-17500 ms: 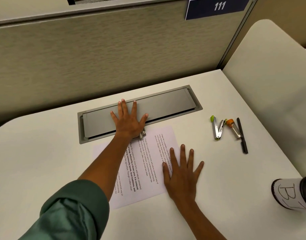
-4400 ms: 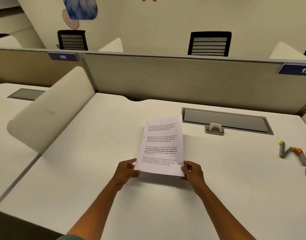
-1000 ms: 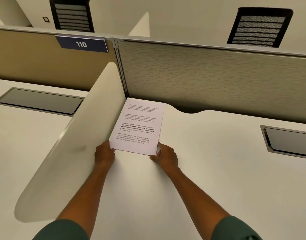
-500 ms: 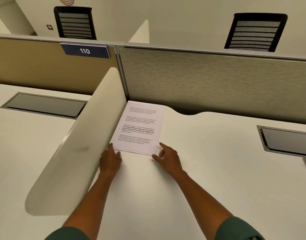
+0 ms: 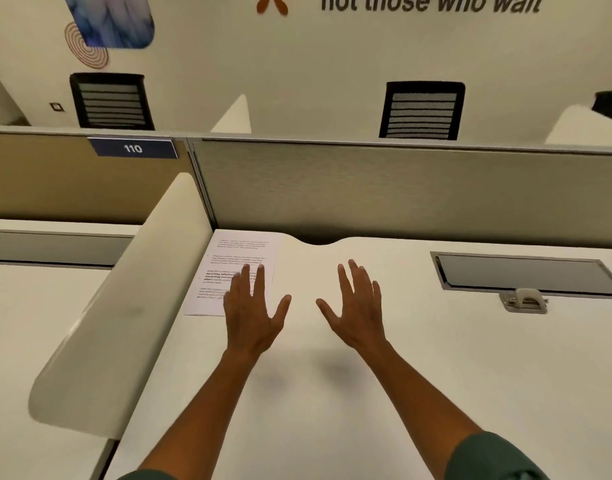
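A printed sheet of paper (image 5: 240, 252) lies flat in the far left corner of the white desk (image 5: 332, 393), against the side divider and the back partition. My left hand (image 5: 251, 311) is spread with straight fingers, and it covers the paper's near right part. My right hand (image 5: 358, 308) is spread the same way over bare desk, to the right of the paper. Both hands hold nothing. Shadows under them suggest they hover above the desk.
A cream side divider (image 5: 124, 306) bounds the desk on the left. The grey back partition (image 5: 401, 188) stands behind. A grey cable tray lid (image 5: 519, 273) is set into the desk at the right, with a small silver stapler (image 5: 524, 300) at its front edge.
Both hands have let go of the paper's near corners, spread open and shifted right. The paper stays in the corner. The camera has tilted up and back.
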`<state>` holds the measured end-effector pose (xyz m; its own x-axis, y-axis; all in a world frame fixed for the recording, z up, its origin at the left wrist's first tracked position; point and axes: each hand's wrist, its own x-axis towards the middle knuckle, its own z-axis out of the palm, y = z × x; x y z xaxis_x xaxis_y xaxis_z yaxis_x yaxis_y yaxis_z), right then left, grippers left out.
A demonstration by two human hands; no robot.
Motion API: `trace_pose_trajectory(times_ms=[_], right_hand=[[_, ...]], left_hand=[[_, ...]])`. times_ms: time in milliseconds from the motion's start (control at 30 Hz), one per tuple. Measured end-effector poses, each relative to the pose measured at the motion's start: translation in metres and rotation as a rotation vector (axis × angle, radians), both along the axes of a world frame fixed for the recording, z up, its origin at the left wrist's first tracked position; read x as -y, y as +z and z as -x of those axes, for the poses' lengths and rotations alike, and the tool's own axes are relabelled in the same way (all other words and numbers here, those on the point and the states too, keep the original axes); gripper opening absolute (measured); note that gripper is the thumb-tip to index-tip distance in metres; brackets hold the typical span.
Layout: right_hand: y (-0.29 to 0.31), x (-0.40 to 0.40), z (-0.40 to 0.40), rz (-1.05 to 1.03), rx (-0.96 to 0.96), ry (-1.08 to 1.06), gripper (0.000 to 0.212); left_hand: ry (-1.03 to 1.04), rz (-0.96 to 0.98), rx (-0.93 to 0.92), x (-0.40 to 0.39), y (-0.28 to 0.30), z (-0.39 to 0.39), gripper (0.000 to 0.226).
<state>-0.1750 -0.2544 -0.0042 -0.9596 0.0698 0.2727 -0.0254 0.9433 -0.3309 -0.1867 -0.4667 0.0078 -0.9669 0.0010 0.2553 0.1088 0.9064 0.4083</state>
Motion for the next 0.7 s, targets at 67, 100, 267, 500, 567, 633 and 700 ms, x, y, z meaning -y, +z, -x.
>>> trace_pose_trajectory(times_ms=[67,100,267,500,567,633,700], right_hand=[[0.009,-0.022,-0.014,-0.037,-0.002,-0.045,0.084],[0.013,-0.034,-0.023,-0.046,0.003,-0.064,0.084],[0.024,-0.091,-0.065,-0.097,0.009,-0.149,0.086],[0.037,-0.173,-0.127,-0.136,0.043,-0.236,0.087],[0.04,-0.198,-0.148,-0.124,0.039,-0.247,0.087],[0.04,-0.223,-0.168,-0.117,0.053,-0.247,0.087],[0.041,-0.249,-0.191,-0.104,0.062,-0.233,0.087]], left_hand=[[-0.063,0.013,-0.002,-0.023,0.005,-0.008,0.084],[-0.09,0.014,-0.006,-0.034,0.007,-0.013,0.084],[-0.189,0.02,-0.009,-0.092,0.009,-0.041,0.085],[-0.265,0.093,0.005,-0.174,0.016,-0.088,0.088],[-0.273,0.101,0.009,-0.2,0.02,-0.105,0.089],[-0.269,0.095,0.007,-0.224,0.025,-0.123,0.09],[-0.263,0.086,0.008,-0.25,0.026,-0.145,0.09]])
